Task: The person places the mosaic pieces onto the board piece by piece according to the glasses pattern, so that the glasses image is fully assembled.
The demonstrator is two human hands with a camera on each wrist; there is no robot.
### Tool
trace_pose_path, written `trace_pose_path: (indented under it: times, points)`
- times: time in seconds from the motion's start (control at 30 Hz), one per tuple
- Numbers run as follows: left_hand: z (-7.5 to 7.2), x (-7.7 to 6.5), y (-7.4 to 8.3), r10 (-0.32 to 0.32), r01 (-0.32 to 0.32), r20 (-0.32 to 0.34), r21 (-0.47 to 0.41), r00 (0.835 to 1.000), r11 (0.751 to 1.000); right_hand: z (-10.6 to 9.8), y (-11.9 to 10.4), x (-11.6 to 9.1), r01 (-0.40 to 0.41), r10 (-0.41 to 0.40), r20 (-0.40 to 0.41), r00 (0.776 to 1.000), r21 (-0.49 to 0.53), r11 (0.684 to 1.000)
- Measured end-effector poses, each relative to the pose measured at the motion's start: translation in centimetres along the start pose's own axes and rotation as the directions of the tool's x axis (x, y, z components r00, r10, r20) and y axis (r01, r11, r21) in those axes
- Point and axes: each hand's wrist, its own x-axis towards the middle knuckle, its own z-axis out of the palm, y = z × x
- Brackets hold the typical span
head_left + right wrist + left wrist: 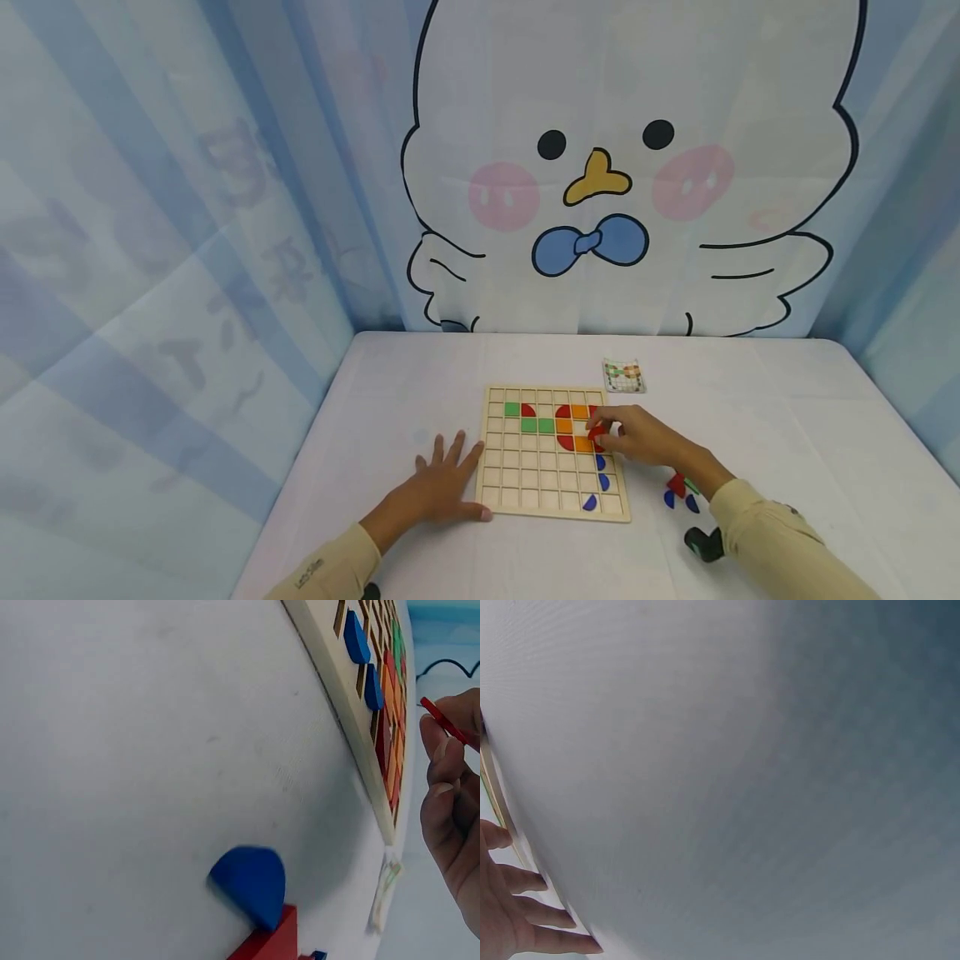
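Note:
A wooden grid board (525,479) lies on the table with green, red, orange and blue pieces in some of its squares. My right hand (637,433) is over the board's right edge and pinches a red piece (444,721) between thumb and fingertips. In the right wrist view that piece is seen edge-on, apart from the board. My left hand (444,485) rests with spread, straight fingers at the board's left edge, thumb by its lower left corner. Blue pieces (603,482) sit along the board's right side, one of them tilted in its square.
Several loose red, blue and green pieces (677,485) lie right of the board, beneath my right forearm. A small pattern card (624,376) lies behind the board. A dark object (703,544) is beside my right sleeve. Printed curtains stand behind the table.

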Motion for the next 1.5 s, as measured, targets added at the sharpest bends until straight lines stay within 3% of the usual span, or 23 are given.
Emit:
trace_pose_path:
  times: [0.4,0.63,1.03,1.3,1.5]
  points:
    - [-0.1,-0.1,-0.2,-0.003,0.003,-0.005,-0.014,1.000,1.000,1.3,-1.8,4.6,0.126,-0.126,-0.036,0.991,0.023,0.992]
    - [0.4,0.3,-0.5,-0.010,0.010,0.001,-0.011,1.000,1.000,2.3,-3.3,7.5,0.115,-0.117,0.007,0.993,0.123,0.986]
    - [0.2,0.4,-0.3,0.007,-0.007,0.001,0.009,1.000,1.000,4.7,-5.8,11.7,0.085,-0.087,0.011,0.996,0.129,0.988]
    - [-0.4,-0.3,0.2,0.023,-0.023,0.011,0.004,1.000,1.000,6.0,-6.3,13.0,0.100,-0.100,-0.020,0.995,-0.003,0.995]
    - [-0.8,-0.6,0.3,0.020,-0.020,0.018,0.003,1.000,1.000,6.5,-6.4,13.5,0.083,-0.083,-0.021,0.996,-0.019,0.996]
